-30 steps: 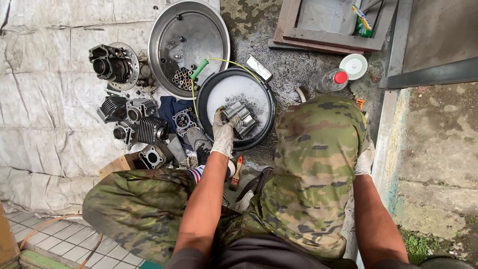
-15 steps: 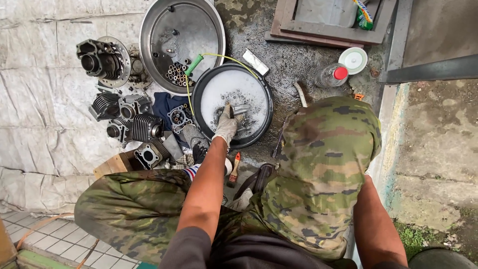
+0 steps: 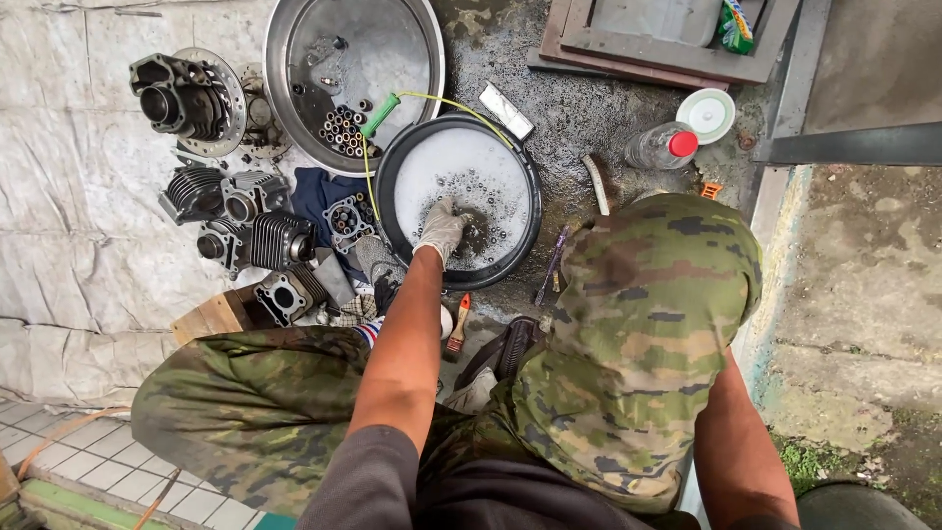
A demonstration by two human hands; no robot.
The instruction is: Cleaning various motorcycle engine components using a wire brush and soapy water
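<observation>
Counts around the soapy basin

One gloved left hand point(image 3: 441, 228) shows, dipped in one black basin point(image 3: 388, 167) of foamy water; the right hand is hidden behind the knee. Beyond that hand lies one large steel pan point(image 3: 294, 59) holding a cluster of small tubes point(image 3: 340, 131), too many and too small to count. To the left of the hand sit about six finned engine parts: one big cylinder point(image 3: 180, 98) on one round disc point(image 3: 228, 88), and five smaller ones point(image 3: 280, 238) nearer. Right of the hand: one clear bottle point(image 3: 659, 147) with a red cap, one white lid point(image 3: 706, 115). Just below the hand: one small brush point(image 3: 458, 326).
</observation>
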